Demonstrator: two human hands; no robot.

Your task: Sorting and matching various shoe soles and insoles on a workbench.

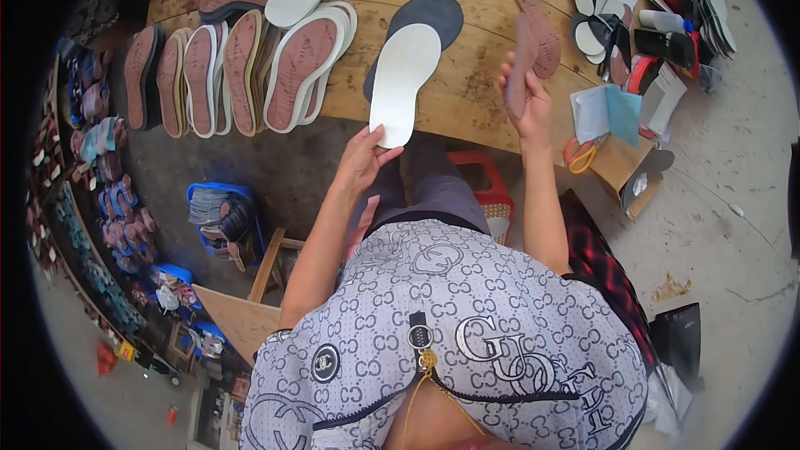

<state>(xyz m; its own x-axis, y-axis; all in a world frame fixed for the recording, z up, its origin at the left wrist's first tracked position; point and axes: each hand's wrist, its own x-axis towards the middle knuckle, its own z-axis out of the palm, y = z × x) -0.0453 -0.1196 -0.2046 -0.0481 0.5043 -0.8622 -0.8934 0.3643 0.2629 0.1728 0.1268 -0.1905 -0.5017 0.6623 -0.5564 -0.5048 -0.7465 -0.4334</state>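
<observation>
My left hand [364,158] grips the heel end of a white insole [405,75], thumb on top, at the table's near edge. Beneath that insole, a dark grey sole piece [433,13] lies on the wooden table and is partly covered. In my right hand [531,106] is a reddish-brown sole template [522,58], held on edge with fingers wrapped round its lower end. Just behind it, a second reddish-brown template [540,25] lies on the table. Whether the two templates touch, I cannot tell.
Stacked insoles topped with reddish templates [304,67] line the table's left side. Orange-handled scissors [581,155] and a cardboard box [618,168] are at the right. A red stool [487,183] stands under the table edge; a blue crate [218,200] holds dark sole pieces on the left floor.
</observation>
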